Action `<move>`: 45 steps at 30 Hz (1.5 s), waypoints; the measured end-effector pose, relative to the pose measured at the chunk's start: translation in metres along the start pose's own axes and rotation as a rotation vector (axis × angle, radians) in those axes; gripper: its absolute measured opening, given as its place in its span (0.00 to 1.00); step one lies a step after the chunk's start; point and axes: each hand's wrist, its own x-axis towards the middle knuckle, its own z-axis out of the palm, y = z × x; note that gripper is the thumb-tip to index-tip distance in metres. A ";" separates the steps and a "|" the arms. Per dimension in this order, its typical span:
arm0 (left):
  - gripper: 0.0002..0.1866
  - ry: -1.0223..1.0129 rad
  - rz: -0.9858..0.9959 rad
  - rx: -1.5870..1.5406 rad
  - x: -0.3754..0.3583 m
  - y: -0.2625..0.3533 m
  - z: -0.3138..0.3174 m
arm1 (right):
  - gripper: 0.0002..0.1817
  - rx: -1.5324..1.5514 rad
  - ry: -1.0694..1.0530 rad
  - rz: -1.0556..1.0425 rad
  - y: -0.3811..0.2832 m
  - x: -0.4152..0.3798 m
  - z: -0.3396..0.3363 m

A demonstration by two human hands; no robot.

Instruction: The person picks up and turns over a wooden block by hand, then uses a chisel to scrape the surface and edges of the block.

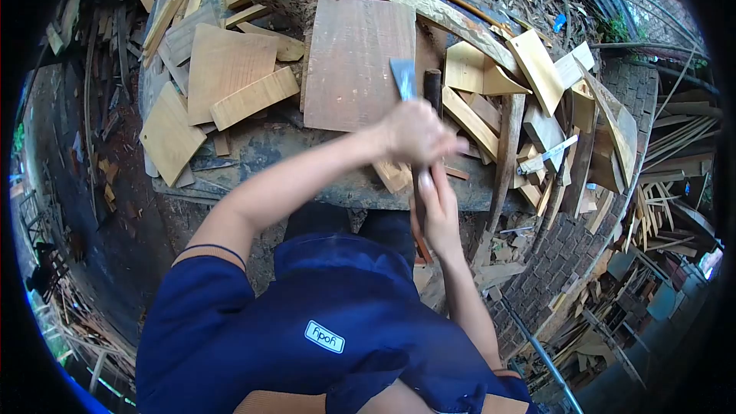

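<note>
My left hand (418,134), slightly blurred, is closed in a fist around a tool with a flat metal blade (402,77) that flares toward its far end. The blade lies over the right side of a broad brown wooden board (356,61). Just below, my right hand (439,211) is wrapped round a dark wooden stick (433,90), whose blunt end sticks up beyond the left fist. Both hands are close together above the bench's near edge. The left fist hides the middle of the stick and the tool's grip.
Cut wood pieces (234,69) are heaped on the left of the worn bench (295,176). More offcuts (537,69) and a long curved timber (429,11) lie right and behind. A blue metal pipe (544,356) slants at lower right. Wood scraps cover the ground around.
</note>
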 end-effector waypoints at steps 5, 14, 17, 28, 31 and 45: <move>0.27 0.092 -0.134 0.020 0.038 -0.081 -0.026 | 0.25 0.232 -0.032 0.083 -0.029 0.088 0.002; 0.31 -0.010 -0.067 -0.170 0.008 0.006 -0.007 | 0.29 0.201 0.019 0.202 -0.015 -0.010 0.002; 0.34 -0.038 -0.067 -0.004 0.031 -0.043 -0.019 | 0.28 0.126 0.049 -0.003 -0.001 0.054 0.004; 0.31 -0.233 -0.115 -0.155 0.018 -0.014 -0.016 | 0.28 0.241 -0.007 0.168 -0.015 0.012 0.003; 0.38 -0.064 -0.150 -0.060 0.041 -0.060 -0.017 | 0.28 0.199 -0.003 -0.003 -0.004 0.075 -0.003; 0.32 -0.111 -0.194 -0.049 0.047 -0.077 -0.018 | 0.28 0.254 -0.008 -0.026 -0.005 0.089 -0.001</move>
